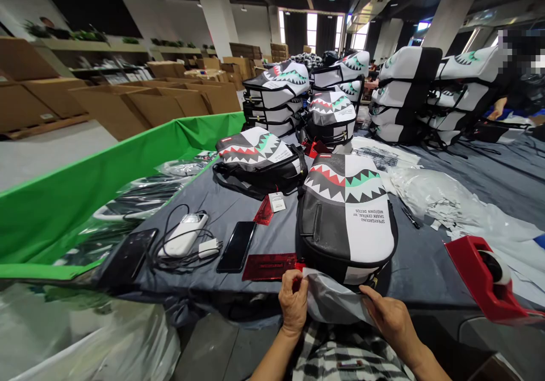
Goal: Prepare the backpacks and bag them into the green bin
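A thin translucent white plastic sheet or bag (334, 298) is stretched between my two hands at the table's front edge. My left hand (293, 300) pinches its left end, beside a red packet (269, 267). Its right end is in the closed fingers of my right hand (388, 313). Just beyond the plastic, a grey and white backpack (347, 216) with a shark-teeth print lies flat on the dark table cover. A second backpack (259, 156) lies behind it to the left, with a white tag (277, 201) near its strap.
A black phone (237, 247), a white power bank (185, 235) and cables lie left. At right are a red tape dispenser (485, 279) and crumpled plastic bags (443, 196). Stacked backpacks (406, 94) stand behind. A green-lined bin (140, 154) borders the left edge. Another person's hand (497, 108) is far right.
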`<control>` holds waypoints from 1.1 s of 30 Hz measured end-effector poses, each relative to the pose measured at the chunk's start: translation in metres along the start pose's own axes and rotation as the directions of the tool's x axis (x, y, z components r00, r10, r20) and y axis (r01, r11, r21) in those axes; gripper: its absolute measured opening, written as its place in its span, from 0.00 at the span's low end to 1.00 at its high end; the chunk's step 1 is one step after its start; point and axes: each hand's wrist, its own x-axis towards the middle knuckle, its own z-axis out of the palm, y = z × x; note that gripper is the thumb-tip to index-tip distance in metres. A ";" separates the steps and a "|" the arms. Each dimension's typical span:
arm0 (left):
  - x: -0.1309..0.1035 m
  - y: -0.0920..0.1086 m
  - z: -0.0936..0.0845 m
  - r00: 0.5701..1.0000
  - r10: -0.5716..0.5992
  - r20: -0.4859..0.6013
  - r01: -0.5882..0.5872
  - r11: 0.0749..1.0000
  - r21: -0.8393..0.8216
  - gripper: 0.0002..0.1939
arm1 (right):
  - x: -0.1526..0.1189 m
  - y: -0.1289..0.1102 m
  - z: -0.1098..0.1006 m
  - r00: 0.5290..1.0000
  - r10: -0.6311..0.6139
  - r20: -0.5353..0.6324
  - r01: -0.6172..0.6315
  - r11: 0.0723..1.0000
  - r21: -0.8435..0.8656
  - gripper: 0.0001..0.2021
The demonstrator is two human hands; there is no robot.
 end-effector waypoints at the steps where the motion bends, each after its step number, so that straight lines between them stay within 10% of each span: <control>1: 0.002 -0.001 -0.001 0.999 0.051 0.013 -0.051 0.999 -0.004 0.11 | 0.000 0.000 0.000 1.000 0.000 0.004 0.000 1.000 -0.001 0.14; 10: 0.015 -0.002 0.001 0.964 0.259 0.061 -0.253 0.963 -0.091 0.11 | 0.000 0.002 0.002 1.000 0.005 0.000 -0.005 1.000 -0.013 0.14; 25: 0.012 -0.002 0.000 0.977 0.193 0.094 -0.182 0.976 -0.119 0.11 | 0.003 -0.001 0.000 1.000 0.003 -0.024 -0.003 1.000 -0.001 0.14; 33: 0.018 0.004 0.001 0.998 -0.055 0.012 0.056 0.987 -0.152 0.15 | 0.002 0.000 0.001 1.000 0.001 -0.017 -0.001 1.000 -0.005 0.14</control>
